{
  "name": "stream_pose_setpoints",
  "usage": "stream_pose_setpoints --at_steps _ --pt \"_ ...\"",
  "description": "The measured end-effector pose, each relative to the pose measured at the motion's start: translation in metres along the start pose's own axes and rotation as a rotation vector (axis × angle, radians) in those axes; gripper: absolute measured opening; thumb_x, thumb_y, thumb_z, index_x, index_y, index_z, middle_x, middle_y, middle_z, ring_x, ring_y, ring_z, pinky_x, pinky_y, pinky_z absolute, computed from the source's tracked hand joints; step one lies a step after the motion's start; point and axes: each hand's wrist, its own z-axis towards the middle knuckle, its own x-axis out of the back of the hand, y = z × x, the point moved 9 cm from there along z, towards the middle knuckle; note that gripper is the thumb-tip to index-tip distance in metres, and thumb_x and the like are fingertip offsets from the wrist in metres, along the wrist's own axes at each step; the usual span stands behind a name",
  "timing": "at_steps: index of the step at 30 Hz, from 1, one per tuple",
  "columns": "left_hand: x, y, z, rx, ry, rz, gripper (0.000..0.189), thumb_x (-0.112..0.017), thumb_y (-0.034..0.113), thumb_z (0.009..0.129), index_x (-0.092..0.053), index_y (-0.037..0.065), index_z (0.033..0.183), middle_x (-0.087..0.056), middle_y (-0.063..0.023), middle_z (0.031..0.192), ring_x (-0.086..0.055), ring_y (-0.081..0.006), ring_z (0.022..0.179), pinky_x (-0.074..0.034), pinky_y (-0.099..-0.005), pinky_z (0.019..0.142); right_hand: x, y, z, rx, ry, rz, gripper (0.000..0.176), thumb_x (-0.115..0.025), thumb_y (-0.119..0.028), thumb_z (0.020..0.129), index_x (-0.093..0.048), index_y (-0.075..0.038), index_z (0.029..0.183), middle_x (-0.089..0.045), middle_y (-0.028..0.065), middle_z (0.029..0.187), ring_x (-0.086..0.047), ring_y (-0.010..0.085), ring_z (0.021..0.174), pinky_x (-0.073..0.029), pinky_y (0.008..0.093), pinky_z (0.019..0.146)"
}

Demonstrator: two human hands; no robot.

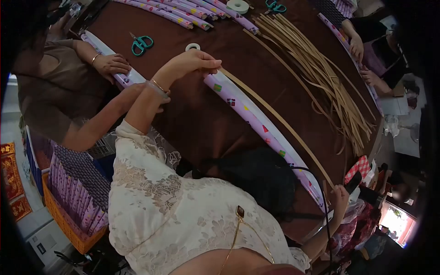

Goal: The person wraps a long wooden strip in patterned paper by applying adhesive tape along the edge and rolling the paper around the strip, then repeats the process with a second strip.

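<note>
My left hand is raised with its fingers pinched at one end of a long tan strip. Down at the lower right, my right hand is closed on the strip's other end. The strip runs stretched between both hands. Just beneath it and nearly parallel lies a long folded sheet of lilac wrapping paper with colourful prints and a white inner side. Its upper end is right under my left fingers; whether they touch it is hard to tell. A roll of white tape lies behind my left hand.
A loose bundle of tan strips spreads over the brown tabletop. Teal scissors lie at the left, with printed rolls behind. Co-workers' hands rest on similar paper. An orange basket of rolls stands lower left.
</note>
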Motion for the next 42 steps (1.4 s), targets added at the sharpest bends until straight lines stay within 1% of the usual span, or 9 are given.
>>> stream_pose_setpoints --at_steps 5,17,24,28,29,32,34,40,42 --pt "-0.009 0.001 0.016 0.007 -0.176 0.128 0.036 -0.059 0.035 0.085 -0.066 0.0 0.09 -0.06 0.0007 0.074 -0.051 -0.0049 0.063 -0.041 -0.0193 0.059 -0.002 0.012 0.008 0.004 -0.047 0.044 0.027 -0.053 -0.022 0.088 -0.05 -0.003 0.068 -0.041 -0.0044 0.058 -0.036 0.0027 0.052 -0.027 0.0179 0.047" --pt "-0.01 0.027 -0.013 -0.082 -0.049 0.27 0.022 -0.066 0.021 0.079 -0.066 0.001 0.089 -0.064 -0.0019 0.075 -0.054 -0.0067 0.063 -0.044 -0.0203 0.06 -0.013 0.005 -0.011 -0.102 -0.096 -0.257 0.016 -0.054 -0.013 0.087 -0.059 0.002 0.085 -0.048 -0.0043 0.065 -0.042 0.0034 0.059 -0.033 0.019 0.053" --pt "-0.067 -0.025 -0.074 0.022 -0.275 -0.103 0.021 -0.066 0.018 0.079 -0.065 -0.002 0.087 -0.064 -0.0035 0.073 -0.057 -0.0078 0.068 -0.046 -0.0215 0.062 -0.04 0.038 -0.049 -0.132 -0.275 -0.379 0.022 -0.056 -0.019 0.085 -0.059 0.003 0.081 -0.056 0.0047 0.065 -0.052 0.01 0.061 -0.04 0.0255 0.055" --pt "-0.063 -0.041 -0.069 -0.106 -0.048 0.303 0.02 -0.064 0.017 0.082 -0.064 -0.001 0.09 -0.064 -0.0035 0.076 -0.057 -0.008 0.069 -0.045 -0.0203 0.062 -0.064 0.045 -0.059 0.182 -0.39 -0.685 0.029 -0.057 -0.025 0.081 -0.06 0.004 0.087 -0.059 0.0111 0.063 -0.058 0.0189 0.061 -0.045 0.0311 0.057" --pt "-0.066 -0.037 -0.071 -0.11 -0.058 0.303 0.02 -0.064 0.017 0.082 -0.064 -0.001 0.09 -0.064 -0.0035 0.076 -0.057 -0.008 0.069 -0.045 -0.0203 0.062 -0.052 0.058 -0.058 -0.062 -0.27 -0.451 0.029 -0.055 -0.024 0.083 -0.057 0.004 0.089 -0.058 0.0135 0.068 -0.059 0.022 0.064 -0.045 0.0319 0.057" --pt "-0.044 -0.012 -0.07 -0.208 0.117 -0.01 0.019 -0.063 0.015 0.082 -0.063 -0.001 0.091 -0.063 -0.0029 0.077 -0.056 -0.0072 0.069 -0.045 -0.0201 0.062 -0.007 0.012 -0.055 0.248 0.041 -0.604 0.021 -0.051 -0.021 0.088 -0.056 -0.001 0.094 -0.056 0.0136 0.071 -0.049 0.0168 0.057 -0.039 0.0305 0.053" --pt "-0.021 0.03 -0.061 -0.399 0.235 0.06 0.018 -0.062 0.015 0.083 -0.063 -0.001 0.091 -0.064 -0.0035 0.077 -0.057 -0.007 0.071 -0.046 -0.0208 0.062 0.03 -0.003 -0.044 0.12 0.214 -0.187 0.022 -0.047 -0.02 0.091 -0.055 -0.001 0.096 -0.056 0.0127 0.076 -0.05 0.0204 0.06 -0.04 0.0326 0.056" --pt "-0.01 0.059 0.081 -0.53 0.308 0.355 0.023 -0.064 0.02 0.08 -0.064 0.005 0.098 -0.066 -0.0107 0.08 -0.063 -0.0164 0.077 -0.048 -0.0267 0.068 0.032 -0.086 0.061 0.576 0.397 -0.821 0.023 -0.047 -0.019 0.09 -0.055 0.0 0.1 -0.059 0.0145 0.088 -0.056 0.0296 0.079 -0.043 0.0367 0.071" --pt "-0.015 0.039 0.1 -0.476 0.28 0.439 0.026 -0.064 0.022 0.079 -0.064 0.008 0.1 -0.065 -0.013 0.08 -0.062 -0.0239 0.079 -0.048 -0.0311 0.071 0.012 -0.07 0.096 0.435 0.361 -0.843 0.021 -0.05 -0.017 0.086 -0.056 -0.001 0.098 -0.058 0.0163 0.092 -0.055 0.0334 0.086 -0.042 0.0394 0.076"
